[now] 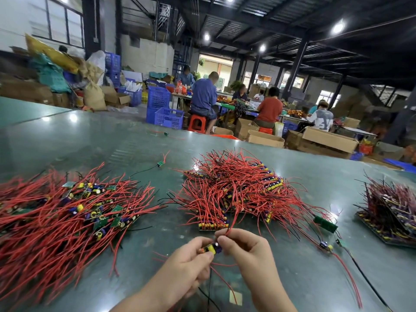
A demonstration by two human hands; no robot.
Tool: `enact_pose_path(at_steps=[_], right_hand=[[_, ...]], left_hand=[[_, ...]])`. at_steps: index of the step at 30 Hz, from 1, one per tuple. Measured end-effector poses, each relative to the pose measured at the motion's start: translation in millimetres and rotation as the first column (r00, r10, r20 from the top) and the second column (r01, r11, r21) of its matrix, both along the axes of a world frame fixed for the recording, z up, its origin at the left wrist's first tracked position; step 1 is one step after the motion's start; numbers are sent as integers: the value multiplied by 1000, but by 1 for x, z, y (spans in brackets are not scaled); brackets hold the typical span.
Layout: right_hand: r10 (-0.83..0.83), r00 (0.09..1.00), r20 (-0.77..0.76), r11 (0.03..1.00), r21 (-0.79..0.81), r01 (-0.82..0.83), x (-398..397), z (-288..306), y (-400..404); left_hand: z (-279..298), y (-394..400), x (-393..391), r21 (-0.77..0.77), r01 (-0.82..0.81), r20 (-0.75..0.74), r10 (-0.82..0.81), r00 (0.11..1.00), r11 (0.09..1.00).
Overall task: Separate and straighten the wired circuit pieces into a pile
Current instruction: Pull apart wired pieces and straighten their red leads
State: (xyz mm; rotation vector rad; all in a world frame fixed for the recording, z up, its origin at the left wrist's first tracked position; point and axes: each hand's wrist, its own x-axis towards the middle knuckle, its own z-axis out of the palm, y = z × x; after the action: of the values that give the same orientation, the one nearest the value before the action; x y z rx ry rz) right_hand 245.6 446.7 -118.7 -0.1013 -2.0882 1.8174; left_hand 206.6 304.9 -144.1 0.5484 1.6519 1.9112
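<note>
On the table (90,136), bare surface runs as a lane between the left pile (67,212) and the middle pile (236,194), broken only by a lone small board (161,163) at its far end. Right of the middle pile, a green board strip (325,223) and trailing loose wires (351,273) cross the gap toward the right stack (391,212). Beyond the middle pile the table lies open up to its far edge; both hands (216,257) work just in front of this pile
</note>
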Motion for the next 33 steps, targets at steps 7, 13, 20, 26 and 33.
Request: enact_pose_path(at_steps=[7,13,20,26,33], right_hand=[[-29,1000,-9,958,-285,25,-4,-8,-7],[-103,993,56,879,-463,117,-9,-13,-8],[-146,987,67,921,-356,160,-8,-11,0],[-5,1000,-12,974,-227,2,-4,-6,-2],[22,999,-40,982,-185,-29,-2,-1,-5]], left_hand=[[10,1,9,1,50,0,-50,999,999],[14,1,9,34,-5,22,4,1000,999],[14,-3,9,-9,-21,-87,21,996,1000],[21,-15,2,-43,-106,-173,97,980,993],[26,-17,-2,21,-75,-19,76,997,997]])
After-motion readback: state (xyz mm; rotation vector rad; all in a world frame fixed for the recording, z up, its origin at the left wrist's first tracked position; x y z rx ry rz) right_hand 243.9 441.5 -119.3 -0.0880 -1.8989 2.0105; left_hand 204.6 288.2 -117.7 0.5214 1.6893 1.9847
